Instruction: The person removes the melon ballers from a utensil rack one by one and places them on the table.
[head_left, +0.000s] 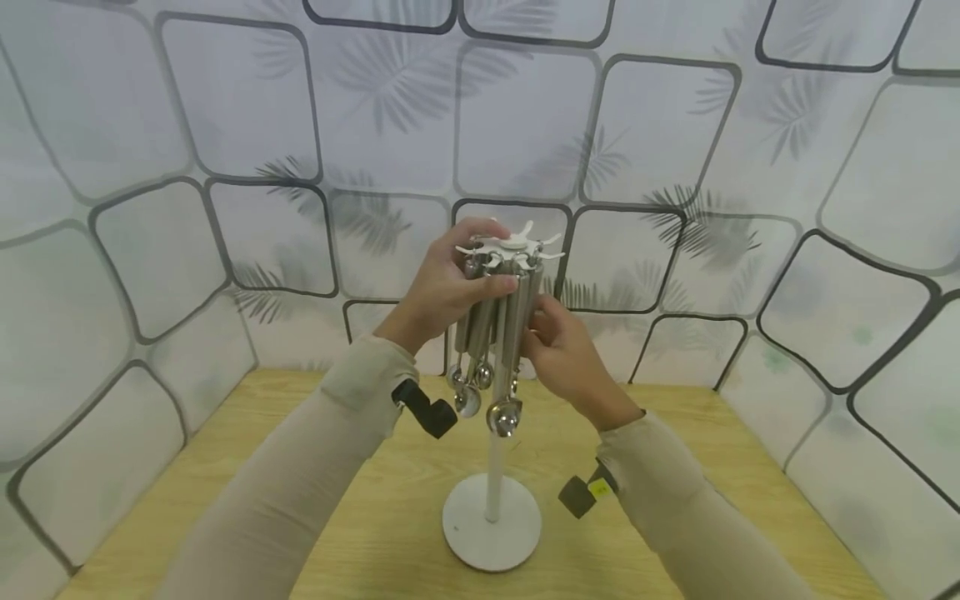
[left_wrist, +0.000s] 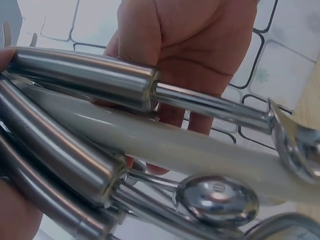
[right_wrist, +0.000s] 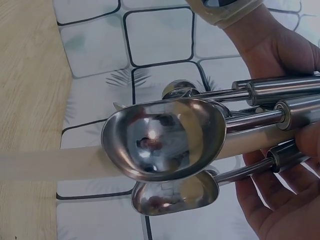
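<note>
A white rotating rack [head_left: 514, 243] with radiating hooks tops a white pole, and several steel-handled utensils hang from it. My left hand [head_left: 450, 279] wraps round the rack's top and the handles from the left, thumb across a front handle [head_left: 513, 321]. My right hand [head_left: 566, 354] grips a scoop's steel handle [left_wrist: 85, 77] on the right side, its fingers curled behind it. That scoop's bowl [right_wrist: 175, 196] appears below a larger, oval scoop bowl [right_wrist: 162, 140] in the right wrist view. Smaller round bowls [head_left: 467, 400] dangle at the left.
The rack's round white base [head_left: 491, 533] stands on a light wood-grain table [head_left: 375, 517]. Patterned pale panels [head_left: 390, 133] enclose the back and both sides. Black wrist cameras [head_left: 426, 408] stick out below each sleeve.
</note>
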